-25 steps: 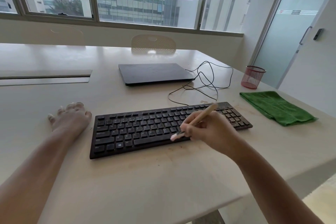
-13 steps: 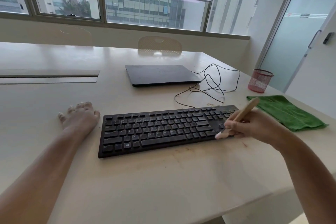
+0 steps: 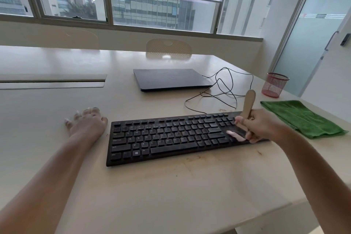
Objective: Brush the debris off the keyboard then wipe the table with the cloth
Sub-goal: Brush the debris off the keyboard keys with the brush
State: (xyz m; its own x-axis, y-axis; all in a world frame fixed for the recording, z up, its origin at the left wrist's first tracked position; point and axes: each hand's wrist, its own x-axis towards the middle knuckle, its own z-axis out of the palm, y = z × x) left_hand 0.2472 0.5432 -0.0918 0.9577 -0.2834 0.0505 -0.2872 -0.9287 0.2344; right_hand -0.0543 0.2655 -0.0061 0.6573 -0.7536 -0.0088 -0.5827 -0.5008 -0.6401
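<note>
Two hands show: our right hand (image 3: 263, 127) grips the brush (image 3: 247, 109), handle up toward 12 o'clock, its pale bristles blurred on the keyboard (image 3: 171, 138) at that board's 3 o'clock end. Our left hand (image 3: 86, 124) rests fingers spread on the table (image 3: 171, 195), just beside the keyboard's 9 o'clock end. At 3 o'clock of the right hand lies the cloth (image 3: 302, 118), with brown debris (image 3: 259, 152) near the keyboard's 5 o'clock corner.

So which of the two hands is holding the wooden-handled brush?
The right hand grips the wooden-handled brush over the black keyboard; the left hand holds nothing.
</note>
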